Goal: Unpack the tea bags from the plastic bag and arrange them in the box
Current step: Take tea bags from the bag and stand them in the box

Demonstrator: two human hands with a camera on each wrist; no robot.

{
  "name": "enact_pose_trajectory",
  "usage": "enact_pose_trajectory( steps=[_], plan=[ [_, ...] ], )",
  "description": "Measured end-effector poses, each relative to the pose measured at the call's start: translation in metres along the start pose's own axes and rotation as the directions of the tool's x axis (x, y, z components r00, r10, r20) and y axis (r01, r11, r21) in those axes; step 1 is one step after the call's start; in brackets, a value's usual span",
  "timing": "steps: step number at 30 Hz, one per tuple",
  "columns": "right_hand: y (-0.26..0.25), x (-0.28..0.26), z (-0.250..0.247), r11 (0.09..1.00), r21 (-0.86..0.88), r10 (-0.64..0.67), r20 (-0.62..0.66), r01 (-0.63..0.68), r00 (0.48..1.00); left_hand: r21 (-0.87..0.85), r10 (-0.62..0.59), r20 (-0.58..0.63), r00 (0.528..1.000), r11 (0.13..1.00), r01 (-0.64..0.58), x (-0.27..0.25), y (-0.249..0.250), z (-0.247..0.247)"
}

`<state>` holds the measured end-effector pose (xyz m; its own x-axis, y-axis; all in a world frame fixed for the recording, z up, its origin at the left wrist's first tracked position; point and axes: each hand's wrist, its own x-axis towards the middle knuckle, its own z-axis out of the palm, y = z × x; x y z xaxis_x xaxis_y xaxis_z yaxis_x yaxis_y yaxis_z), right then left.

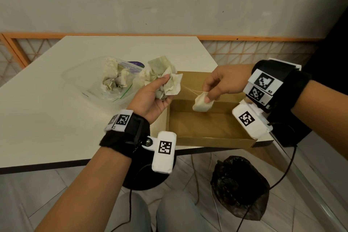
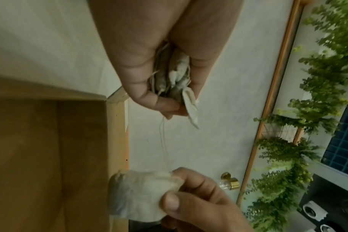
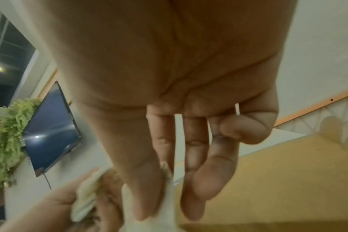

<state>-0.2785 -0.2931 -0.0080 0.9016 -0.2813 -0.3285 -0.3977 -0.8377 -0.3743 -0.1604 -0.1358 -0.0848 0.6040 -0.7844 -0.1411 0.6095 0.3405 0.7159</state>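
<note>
Head view: the left hand [image 1: 150,98] is raised palm-up just left of the box [image 1: 207,128], its fingers curled round a crumpled clump of tea bags [image 1: 165,79]. The right hand [image 1: 224,83] is held palm-down above the open box, and a single tea bag [image 1: 201,104] is pinched between its thumb and forefinger, the other fingers loosely bent. Thin strings [image 1: 190,90] are stretched between the single bag and the clump. In the left wrist view the clump [image 2: 177,78] is seen squeezed inside the fist, with the strings [image 2: 163,138] running toward the pinched bag [image 2: 141,196]. Beyond the left hand, the plastic bag [image 1: 105,79] lies on the white table [image 1: 47,118] with more tea bags inside. A black bin bag [image 1: 239,186] is seen on the floor below.
</note>
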Motion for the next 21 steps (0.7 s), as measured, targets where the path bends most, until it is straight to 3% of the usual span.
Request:
enact_pose_trajectory(
  steps=[4,8,11,15,19,21],
  plan=[
    [-0.011,-0.009,-0.004,0.981,0.127,-0.137,-0.101,0.149,0.985,0.161,-0.111,0.027,0.993,0.981,0.105,0.005,-0.011,0.013],
    [-0.018,-0.017,-0.013,0.888,0.356,-0.244,-0.167,0.289,0.955,0.389,-0.196,-0.001,0.981,0.903,0.181,0.001,-0.019,0.016],
    [-0.013,-0.019,-0.019,0.824,0.469,-0.249,-0.206,0.319,0.946,0.482,-0.235,-0.037,0.971,0.847,0.224,-0.001,-0.011,0.008],
    [-0.008,-0.02,-0.022,0.829,0.482,-0.192,-0.234,0.285,0.953,0.467,-0.097,-0.05,0.994,0.877,0.11,-0.005,0.005,-0.006],
    [-0.006,-0.011,-0.013,0.953,0.256,-0.125,-0.159,0.163,0.979,0.3,0.092,-0.098,0.991,0.952,-0.059,-0.009,0.009,-0.027],
    [-0.005,-0.003,-0.003,0.983,0.152,-0.092,-0.097,0.107,0.991,0.218,0.122,-0.128,0.984,0.972,-0.092,-0.012,0.003,-0.037]
  ],
)
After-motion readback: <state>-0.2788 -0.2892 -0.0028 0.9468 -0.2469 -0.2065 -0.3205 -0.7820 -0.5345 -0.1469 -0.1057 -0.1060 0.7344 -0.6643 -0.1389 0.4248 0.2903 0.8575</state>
